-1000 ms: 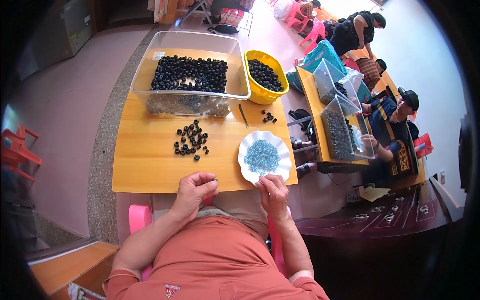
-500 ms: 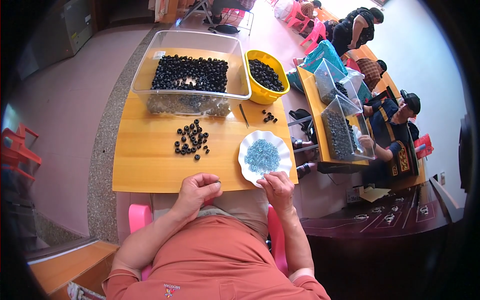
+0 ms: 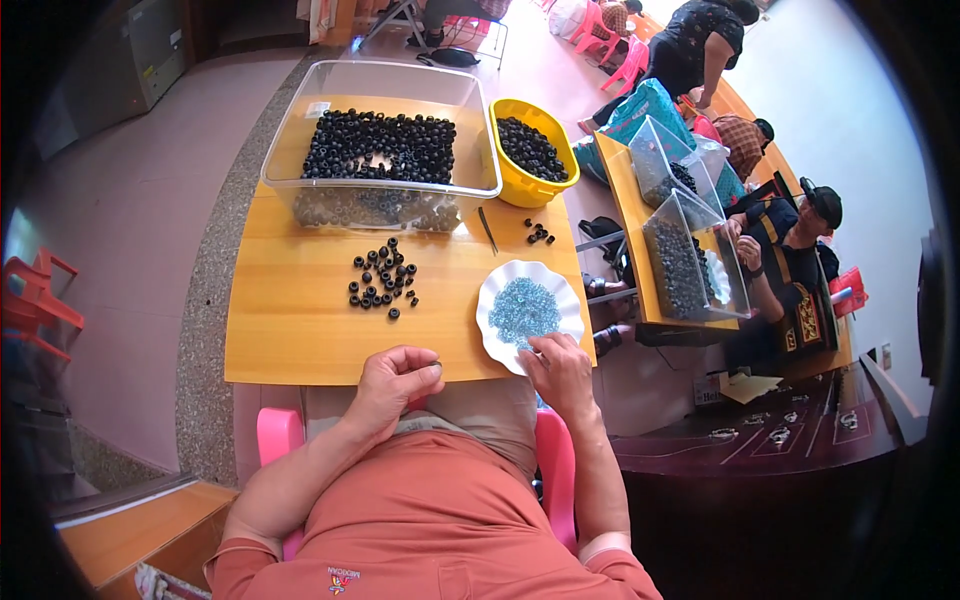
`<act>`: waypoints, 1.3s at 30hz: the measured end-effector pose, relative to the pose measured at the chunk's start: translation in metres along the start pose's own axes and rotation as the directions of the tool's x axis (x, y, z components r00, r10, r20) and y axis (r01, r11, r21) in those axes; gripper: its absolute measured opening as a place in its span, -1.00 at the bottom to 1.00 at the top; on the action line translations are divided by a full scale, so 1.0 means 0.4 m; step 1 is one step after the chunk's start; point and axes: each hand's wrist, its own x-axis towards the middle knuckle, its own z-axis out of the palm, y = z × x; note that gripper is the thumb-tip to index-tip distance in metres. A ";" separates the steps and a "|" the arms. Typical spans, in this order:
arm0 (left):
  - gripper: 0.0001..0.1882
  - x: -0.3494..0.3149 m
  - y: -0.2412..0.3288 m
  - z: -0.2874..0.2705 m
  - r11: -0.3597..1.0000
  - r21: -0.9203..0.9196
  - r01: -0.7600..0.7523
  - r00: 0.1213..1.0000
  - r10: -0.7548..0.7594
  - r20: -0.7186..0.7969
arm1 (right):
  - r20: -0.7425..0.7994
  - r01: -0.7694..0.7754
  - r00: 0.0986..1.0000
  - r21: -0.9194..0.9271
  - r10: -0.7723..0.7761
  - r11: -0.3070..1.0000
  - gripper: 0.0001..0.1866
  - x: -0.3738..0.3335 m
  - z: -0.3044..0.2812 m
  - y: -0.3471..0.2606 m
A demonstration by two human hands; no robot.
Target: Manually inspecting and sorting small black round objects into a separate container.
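Observation:
My left hand (image 3: 400,385) is closed in a pinch just over the table's near edge; a tiny dark spot shows at the fingertips, too small to name. At the near rim of a white scalloped plate (image 3: 491,337), my right hand (image 3: 562,372) has its fingers bent down and drawn together. Whatever sits between those fingertips is hidden. Small, clear bluish pieces (image 3: 524,310) are heaped in the middle of the plate. Left of it lies a loose group of black ring-shaped parts (image 3: 381,280), each with a hole.
A clear bin (image 3: 480,176) of black parts stands at the table's far side, beside a yellow basin (image 3: 568,172) of more. Dark tweezers (image 3: 487,230) and several black pieces (image 3: 539,234) lie nearby. At right, a co-worker (image 3: 790,235) sits by clear boxes (image 3: 690,260).
My right hand has shifted slightly inward over the plate's near rim, its fingers now pointing down. My left hand stays put. The co-worker's hand has lifted from the box; a standing person has moved.

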 end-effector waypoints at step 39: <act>-0.81 -0.002 0.001 -0.001 1.000 0.000 -0.010 1.000 0.010 0.004 | 0.253 0.043 0.967 -0.089 -0.020 0.995 -0.92 0.069 0.014 -0.012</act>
